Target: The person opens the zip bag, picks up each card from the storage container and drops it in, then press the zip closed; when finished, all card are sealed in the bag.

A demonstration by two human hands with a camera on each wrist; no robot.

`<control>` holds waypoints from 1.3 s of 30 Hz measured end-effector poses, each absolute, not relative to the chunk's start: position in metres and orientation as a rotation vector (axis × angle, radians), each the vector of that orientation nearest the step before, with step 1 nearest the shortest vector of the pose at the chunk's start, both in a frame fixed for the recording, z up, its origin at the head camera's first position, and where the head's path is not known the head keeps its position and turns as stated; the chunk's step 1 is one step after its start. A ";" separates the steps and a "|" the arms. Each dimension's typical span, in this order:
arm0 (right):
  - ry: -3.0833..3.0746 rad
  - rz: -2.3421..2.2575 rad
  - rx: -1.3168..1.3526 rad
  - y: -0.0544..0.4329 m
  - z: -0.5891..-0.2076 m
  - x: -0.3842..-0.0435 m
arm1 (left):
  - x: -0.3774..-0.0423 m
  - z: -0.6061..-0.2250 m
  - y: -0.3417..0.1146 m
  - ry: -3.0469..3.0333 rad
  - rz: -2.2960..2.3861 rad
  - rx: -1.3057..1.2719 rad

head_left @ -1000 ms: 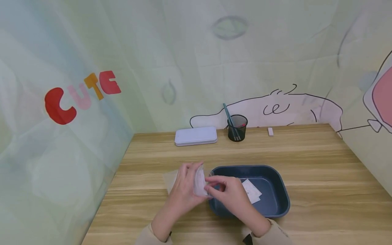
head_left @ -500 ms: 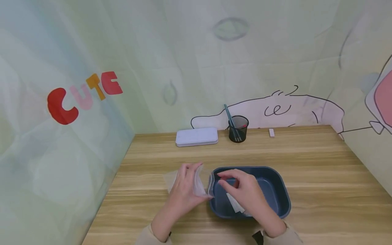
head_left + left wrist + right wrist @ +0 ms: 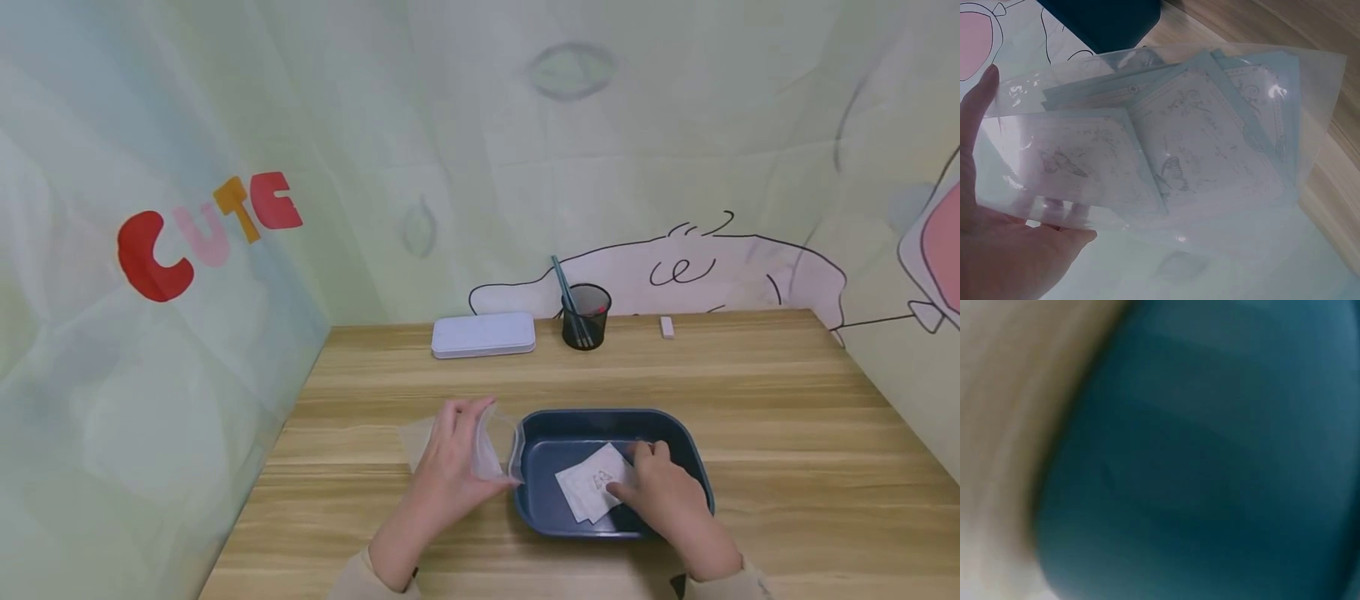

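Note:
My left hand (image 3: 448, 468) grips a clear plastic bag (image 3: 491, 450), its mouth spread toward the right. Through the film in the left wrist view, several square cards (image 3: 1204, 137) with butterfly and scroll prints overlap inside the bag. My right hand (image 3: 671, 496) is over the right part of the dark blue tray (image 3: 543, 500), fingers loosely bent and holding nothing that I can see. Its thumb tip lies on or just above the white printed cards (image 3: 587, 487) in the tray. The right wrist view is blurred and shows only the tray (image 3: 1210, 456) and wood.
Along the back of the wooden table (image 3: 780, 417) are a white tin case (image 3: 483, 335), a black mesh pen cup (image 3: 585, 318) holding blue sticks, and a small white block (image 3: 666, 327). A printed curtain (image 3: 375, 167) encloses the table behind and on the left.
My right hand has drawn back from the bag's mouth and moved right and down to the cards in the tray. My left hand keeps holding the bag in place.

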State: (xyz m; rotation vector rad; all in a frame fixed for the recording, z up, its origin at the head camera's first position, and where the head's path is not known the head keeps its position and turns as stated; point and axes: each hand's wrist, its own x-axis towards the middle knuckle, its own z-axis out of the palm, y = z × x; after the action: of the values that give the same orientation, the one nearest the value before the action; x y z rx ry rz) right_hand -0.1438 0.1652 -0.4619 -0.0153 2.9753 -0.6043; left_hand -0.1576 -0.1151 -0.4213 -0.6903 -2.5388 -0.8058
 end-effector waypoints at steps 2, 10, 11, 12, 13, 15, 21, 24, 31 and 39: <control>2.989 -0.584 0.000 0.165 -0.469 -0.145 | -0.158 -0.421 -0.115 -2.546 -0.809 -0.686; 3.017 -0.546 0.013 0.163 -0.481 -0.148 | -0.158 -0.421 -0.115 -2.563 -0.825 -0.672; 3.015 -0.544 0.012 0.163 -0.481 -0.149 | -0.158 -0.420 -0.115 -2.561 -0.826 -0.672; 3.010 -0.542 0.015 0.162 -0.481 -0.150 | -0.158 -0.421 -0.115 -2.562 -0.825 -0.671; 3.005 -0.542 0.017 0.162 -0.481 -0.150 | -0.158 -0.421 -0.115 -2.562 -0.823 -0.671; 3.000 -0.546 0.015 0.162 -0.481 -0.152 | -0.158 -0.421 -0.116 -2.564 -0.823 -0.668; 3.012 -0.587 0.020 0.164 -0.482 -0.153 | -0.157 -0.420 -0.116 -2.578 -0.819 -0.655; 3.007 -0.630 0.042 0.165 -0.481 -0.154 | -0.157 -0.420 -0.116 -2.580 -0.821 -0.649; 3.057 -0.729 0.036 0.168 -0.472 -0.153 | -0.157 -0.420 -0.116 -2.570 -0.827 -0.653; 3.119 -0.903 -0.071 0.172 -0.454 -0.151 | -0.157 -0.421 -0.116 -2.544 -0.811 -0.679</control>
State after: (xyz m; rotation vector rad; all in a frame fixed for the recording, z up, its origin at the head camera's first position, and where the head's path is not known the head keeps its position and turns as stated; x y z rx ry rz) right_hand -0.1513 0.1718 -0.4540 -0.0713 3.1186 -0.9026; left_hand -0.1569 -0.1161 -0.4211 -0.6794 -2.5435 -0.8106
